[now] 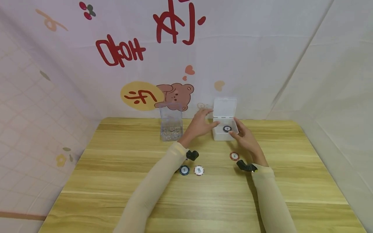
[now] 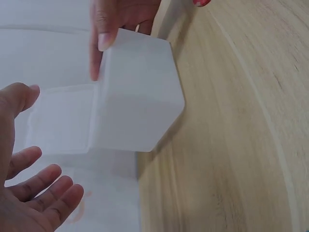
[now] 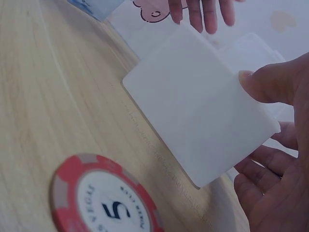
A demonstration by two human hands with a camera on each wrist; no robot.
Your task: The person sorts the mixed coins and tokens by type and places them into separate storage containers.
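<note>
A small white plastic box (image 1: 219, 137) stands with its hinged lid (image 1: 225, 107) tipped up at the back. Inside it a dark poker chip (image 1: 227, 129) shows. My right hand (image 1: 248, 139) grips the box's right side, its thumb over the front rim and fingers along the side wall (image 3: 203, 125). At the upper left of the box is my left hand (image 1: 200, 125), fingers spread toward the lid. In the left wrist view that hand (image 2: 24, 203) has its fingers loosely extended and apart from the box. A red poker chip marked 5 (image 3: 111, 198) lies in front of the box.
Farther left stands a clear plastic case (image 1: 171, 113) with its lid up and several clear round pieces inside. A dark blue chip (image 1: 184, 170) and a white chip (image 1: 199, 170) lie below the left forearm. A printed cloth (image 1: 256, 64) hangs behind the wooden table (image 1: 204, 207).
</note>
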